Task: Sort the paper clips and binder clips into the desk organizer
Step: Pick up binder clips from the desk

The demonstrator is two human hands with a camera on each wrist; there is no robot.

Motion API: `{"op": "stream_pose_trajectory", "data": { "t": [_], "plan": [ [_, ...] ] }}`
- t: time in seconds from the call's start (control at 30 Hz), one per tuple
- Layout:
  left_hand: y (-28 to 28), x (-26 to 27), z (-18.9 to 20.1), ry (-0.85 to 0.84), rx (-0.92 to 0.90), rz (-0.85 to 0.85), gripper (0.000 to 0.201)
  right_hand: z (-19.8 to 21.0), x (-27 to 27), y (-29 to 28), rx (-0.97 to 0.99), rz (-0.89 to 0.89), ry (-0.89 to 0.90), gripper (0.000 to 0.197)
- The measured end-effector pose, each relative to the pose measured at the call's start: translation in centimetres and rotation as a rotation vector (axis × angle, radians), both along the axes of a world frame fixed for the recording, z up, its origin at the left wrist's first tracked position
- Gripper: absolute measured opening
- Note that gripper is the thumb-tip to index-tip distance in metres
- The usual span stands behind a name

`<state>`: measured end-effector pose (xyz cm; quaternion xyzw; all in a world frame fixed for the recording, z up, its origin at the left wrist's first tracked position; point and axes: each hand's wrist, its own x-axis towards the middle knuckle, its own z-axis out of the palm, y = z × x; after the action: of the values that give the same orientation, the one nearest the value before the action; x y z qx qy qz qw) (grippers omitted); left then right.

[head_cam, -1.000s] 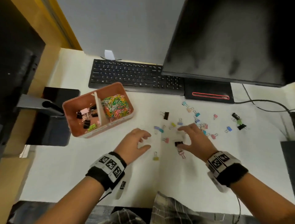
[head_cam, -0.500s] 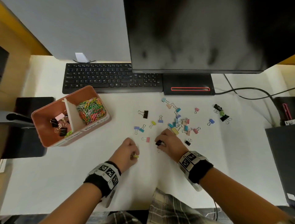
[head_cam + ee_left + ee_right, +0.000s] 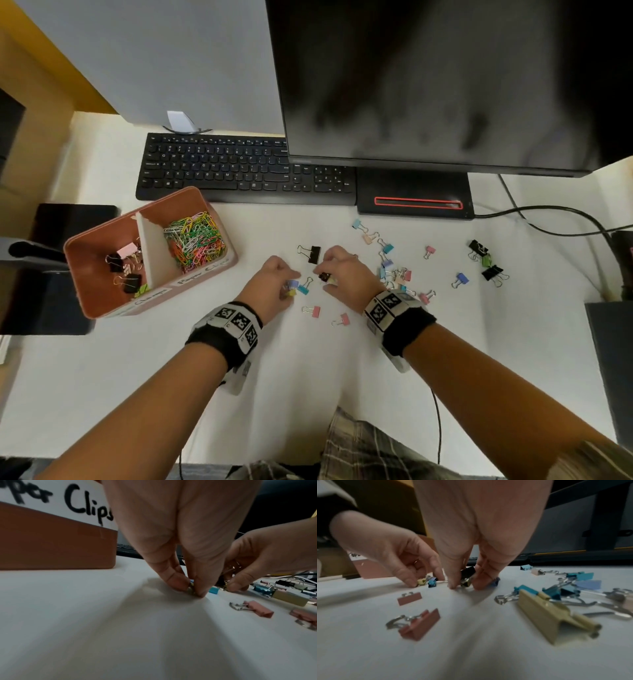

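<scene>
The pink desk organizer [image 3: 219, 270] stands at the left; its left compartment holds several binder clips [image 3: 125, 265], its right one a heap of coloured paper clips [image 3: 193, 241]. Loose binder clips lie scattered mid-desk: a black one [image 3: 313, 254], a teal one [image 3: 304, 288], two pink ones [image 3: 315, 311]. My left hand [image 3: 291, 289] pinches a small yellow binder clip [image 3: 421, 581] down on the desk, its fingertips [image 3: 199, 592] against a blue clip [image 3: 432, 582]. My right hand [image 3: 327, 278] pinches a black binder clip [image 3: 467, 573] with a yellowish one beneath it.
A black keyboard [image 3: 239, 168] and a monitor [image 3: 445, 85] on its base [image 3: 414, 195] stand behind the clips. More binder clips cluster at the right [image 3: 394, 274], with black and green ones [image 3: 486, 260] near a cable [image 3: 548, 219]. The organizer's label reads "Clips" [image 3: 85, 507].
Both hands have moved away from my body into the clips. The left, still gripping the yellow clip, now touches a blue one. The right keeps its black clip.
</scene>
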<state>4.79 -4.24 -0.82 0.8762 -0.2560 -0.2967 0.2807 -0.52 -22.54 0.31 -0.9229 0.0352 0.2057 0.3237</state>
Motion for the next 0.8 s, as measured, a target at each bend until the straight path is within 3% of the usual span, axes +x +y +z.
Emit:
{"op": "stream_pose_trajectory", "data": {
  "t": [0.17, 0.33, 0.5, 0.63, 0.8],
  "plan": [
    [0.3, 0.3, -0.7, -0.002, 0.042, 0.031, 0.022, -0.3, 0.4, 0.2, -0.024, -0.011, 0.043, 0.019],
    [0.6, 0.3, -0.4, 0.021, 0.024, 0.029, 0.024, -0.3, 0.3, -0.1, 0.031, -0.028, 0.024, 0.017],
    [0.8, 0.3, 0.2, 0.109, -0.048, 0.082, 0.032, 0.3, 1.9, -1.1, 0.064, -0.114, -0.092, 0.033],
    [-1.1, 0.1, 0.4, 0.144, -0.047, 0.161, 0.044, 0.7, 3.7, -0.6, 0.02, -0.039, -0.033, 0.047],
    [-2.4, -0.4, -0.4, 0.065, 0.091, 0.221, 0.02, -0.1, 4.7, 0.4, -0.064, 0.003, 0.049, 0.031]
  ]
}}
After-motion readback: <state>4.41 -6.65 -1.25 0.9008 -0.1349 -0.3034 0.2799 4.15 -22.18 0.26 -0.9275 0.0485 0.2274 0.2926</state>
